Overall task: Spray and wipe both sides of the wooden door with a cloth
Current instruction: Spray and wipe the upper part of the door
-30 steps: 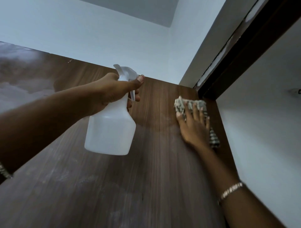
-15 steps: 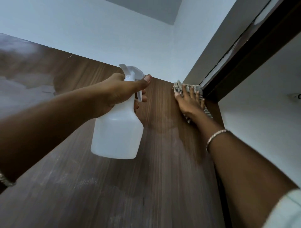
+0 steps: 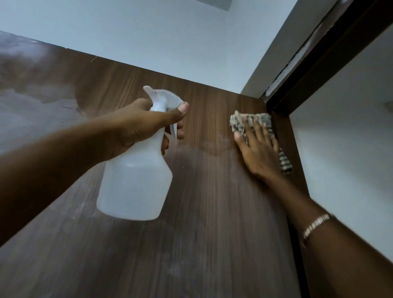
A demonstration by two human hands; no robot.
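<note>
Door [image 3: 212,212], cloth [image 3: 238,123] slid down (left hand [image 3: 146,125] grips bottle [image 3: 136,187])

Pale bluish wall [image 3: 148,38] at 12 o'clock, plain. Grey ceiling patch [image 3: 217,2] at the very top edge. Dark brown door frame [image 3: 323,61] slanting from 1 o'clock down toward the centre, then dropping straight to 5 o'clock. Grey strip [image 3: 274,53] just beside it, on its 11 o'clock side. White wall [image 3: 344,153] at 3 o'clock, touching the frame; small blurred fixture [image 3: 390,105] at its right edge.
</note>
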